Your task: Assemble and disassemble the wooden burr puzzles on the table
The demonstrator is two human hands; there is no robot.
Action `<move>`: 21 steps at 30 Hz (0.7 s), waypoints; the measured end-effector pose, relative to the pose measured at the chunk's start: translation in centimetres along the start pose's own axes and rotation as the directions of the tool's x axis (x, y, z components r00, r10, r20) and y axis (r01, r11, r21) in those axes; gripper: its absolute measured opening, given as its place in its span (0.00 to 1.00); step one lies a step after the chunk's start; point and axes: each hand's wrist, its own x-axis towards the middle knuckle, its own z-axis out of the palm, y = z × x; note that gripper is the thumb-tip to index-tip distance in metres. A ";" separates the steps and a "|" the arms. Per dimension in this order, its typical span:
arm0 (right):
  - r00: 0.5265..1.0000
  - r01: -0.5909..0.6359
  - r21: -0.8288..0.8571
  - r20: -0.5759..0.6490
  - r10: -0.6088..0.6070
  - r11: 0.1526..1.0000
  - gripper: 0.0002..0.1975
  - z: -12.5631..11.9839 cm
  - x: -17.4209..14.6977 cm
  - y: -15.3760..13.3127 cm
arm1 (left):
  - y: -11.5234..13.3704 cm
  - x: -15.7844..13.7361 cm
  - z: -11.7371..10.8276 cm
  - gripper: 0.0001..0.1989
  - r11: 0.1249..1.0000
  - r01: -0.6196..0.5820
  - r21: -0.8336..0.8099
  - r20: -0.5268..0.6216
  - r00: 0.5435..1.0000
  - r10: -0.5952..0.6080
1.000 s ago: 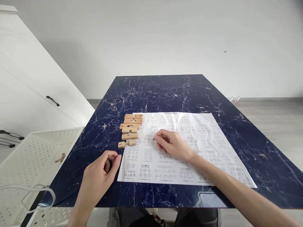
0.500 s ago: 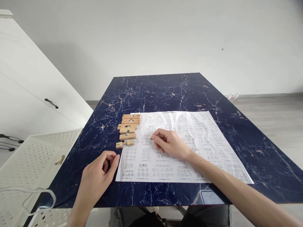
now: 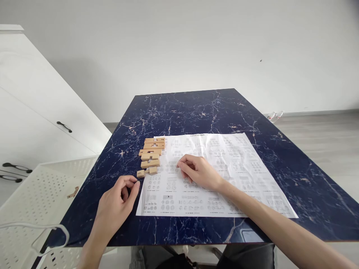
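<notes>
My left hand rests on the dark blue marbled table, left of a printed paper sheet. Its fingers are curled, the thumb tip meets them, and no object shows in it. On the sheet lies my right hand, fingers curled in and the thumb against the index finger; nothing shows in its grasp. Several notched wooden puzzle pieces are lined up in a column along the sheet's left edge, some marked with numbers. The nearest, a short notched wooden piece, sits just beyond my left fingertips.
A phone-like rectangle lies at the table's front edge, partly behind my right forearm. On the left, a white perforated cart carries a small wooden piece and a white cable. A white cabinet stands behind it.
The view has shifted slightly. Both hands keep nearly the same pose and place, and the wooden pieces stay where they were.
</notes>
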 end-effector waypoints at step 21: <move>1.000 0.000 0.010 0.015 0.000 1.000 0.12 0.1 0.0 -0.4 | -3.3 14.3 1.6 0.14 0.951 -0.081 0.297 -0.045 0.994 0.099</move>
